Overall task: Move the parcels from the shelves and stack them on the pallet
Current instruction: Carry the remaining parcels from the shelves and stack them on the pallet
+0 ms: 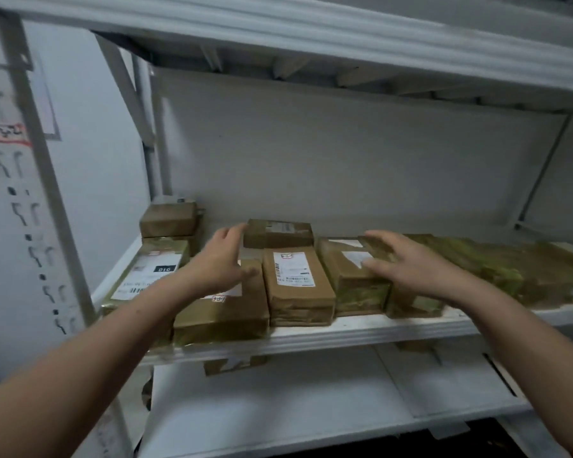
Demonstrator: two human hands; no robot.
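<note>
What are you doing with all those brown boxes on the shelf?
A person holds both arms out toward a row of brown parcels on a white shelf. The left hand is spread over the parcels nearer the left end, and the right hand over those further right. Both hands are open, and nothing is gripped or lifted yet. A small parcel lies at the back, between the hands. No pallet is in view.

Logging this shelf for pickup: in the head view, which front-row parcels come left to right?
DIO-labelled flat parcel → wide brown parcel → brown parcel with centred white label → tape-wrapped parcel → long green-wrapped parcel
</note>
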